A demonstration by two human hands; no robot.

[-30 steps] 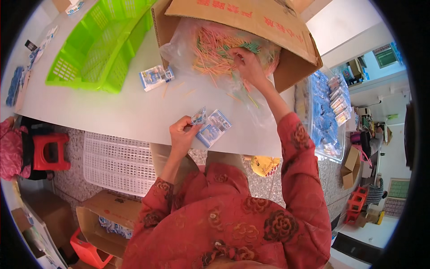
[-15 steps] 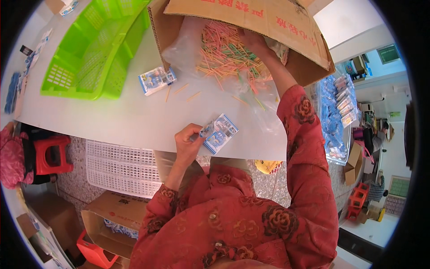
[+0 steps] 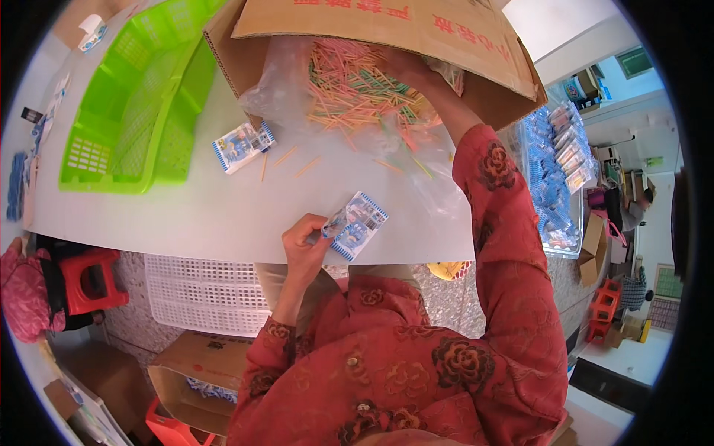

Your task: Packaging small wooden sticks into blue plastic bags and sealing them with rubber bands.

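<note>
Between left fingers (image 3: 315,221), small packet (image 3: 336,224), pinched

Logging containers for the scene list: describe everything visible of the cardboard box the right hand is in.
The cardboard box is brown, with red printing on its broad upper panel. It sits on the far part of the pale table, its open mouth toward the near edge; its far end is out of frame. A clear plastic liner spills from the mouth onto the table, with thin pink, yellow and green sticks heaped on it. The right hand reaches in under the panel, partly hidden.
</note>
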